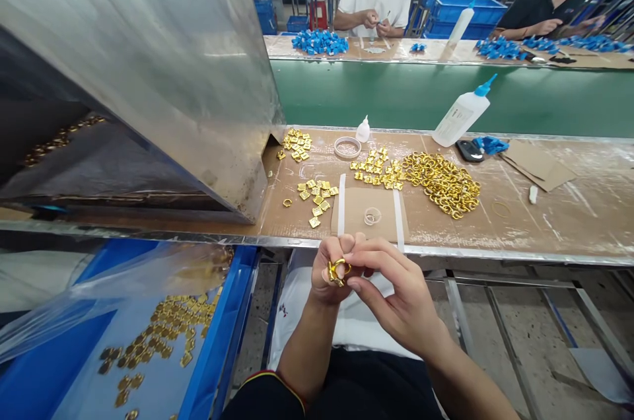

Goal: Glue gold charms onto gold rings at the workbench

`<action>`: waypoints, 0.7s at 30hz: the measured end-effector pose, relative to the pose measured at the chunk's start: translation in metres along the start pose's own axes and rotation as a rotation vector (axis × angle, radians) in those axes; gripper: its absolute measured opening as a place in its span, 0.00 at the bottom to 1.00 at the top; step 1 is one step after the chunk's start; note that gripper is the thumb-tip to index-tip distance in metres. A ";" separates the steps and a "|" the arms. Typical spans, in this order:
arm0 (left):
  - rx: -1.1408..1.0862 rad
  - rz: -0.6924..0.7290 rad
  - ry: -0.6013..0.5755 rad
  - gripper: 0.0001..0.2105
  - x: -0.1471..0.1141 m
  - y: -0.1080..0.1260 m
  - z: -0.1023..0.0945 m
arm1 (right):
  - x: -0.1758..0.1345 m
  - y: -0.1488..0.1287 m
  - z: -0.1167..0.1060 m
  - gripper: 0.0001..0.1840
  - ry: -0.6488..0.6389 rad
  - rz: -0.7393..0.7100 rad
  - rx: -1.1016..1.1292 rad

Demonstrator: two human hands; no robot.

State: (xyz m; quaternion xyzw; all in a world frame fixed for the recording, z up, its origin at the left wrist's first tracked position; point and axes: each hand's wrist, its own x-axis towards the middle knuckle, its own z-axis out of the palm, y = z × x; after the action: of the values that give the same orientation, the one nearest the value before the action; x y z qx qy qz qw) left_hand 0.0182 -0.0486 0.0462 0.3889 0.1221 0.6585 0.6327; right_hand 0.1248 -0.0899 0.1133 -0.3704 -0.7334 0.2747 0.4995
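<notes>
My left hand (327, 271) is closed around a gold ring (339, 269), just in front of the bench edge. With thumb and fingertips, my right hand (391, 281) meets the ring from the right; whether it pinches a separate small piece is hidden. Beyond my hands, a small clear round dish (372, 215) sits on a taped cardboard pad (364, 199). A heap of gold rings (443, 182) lies to the right of the pad. Square gold pieces (379, 169) are spread beside that heap, and more flat gold squares (317, 199) lie to the left.
A metal housing (198, 63) slants over the bench at left. Lower left stands a blue bin (198, 367) with gold pieces on plastic. A large glue bottle (463, 116), a small bottle (363, 130) and a tape roll (347, 147) stand behind. Two people work across the green belt (396, 90).
</notes>
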 end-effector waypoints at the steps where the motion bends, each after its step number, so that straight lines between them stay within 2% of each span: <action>1: 0.040 0.030 -0.027 0.34 0.002 0.003 -0.001 | -0.001 0.001 0.000 0.11 0.011 0.017 0.011; 4: 0.292 0.209 -0.112 0.23 0.006 0.014 -0.004 | -0.009 0.006 0.001 0.14 0.091 0.119 0.092; 7: 0.641 0.409 -0.127 0.10 0.005 0.026 -0.007 | -0.018 0.010 0.002 0.14 0.138 0.274 0.264; 10: 0.826 0.538 -0.122 0.06 0.001 0.033 -0.005 | -0.023 0.010 0.002 0.16 0.149 0.403 0.425; 15: 1.006 0.663 -0.146 0.05 0.000 0.036 0.004 | -0.024 0.012 -0.001 0.17 0.192 0.466 0.578; 21: 1.101 0.660 -0.247 0.00 0.001 0.038 0.004 | -0.024 0.022 -0.007 0.20 0.173 0.585 0.706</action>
State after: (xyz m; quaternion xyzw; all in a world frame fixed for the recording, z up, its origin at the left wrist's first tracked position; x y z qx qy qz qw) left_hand -0.0074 -0.0549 0.0739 0.7459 0.2421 0.6098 0.1150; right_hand 0.1425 -0.0968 0.0856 -0.3904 -0.4155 0.6049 0.5559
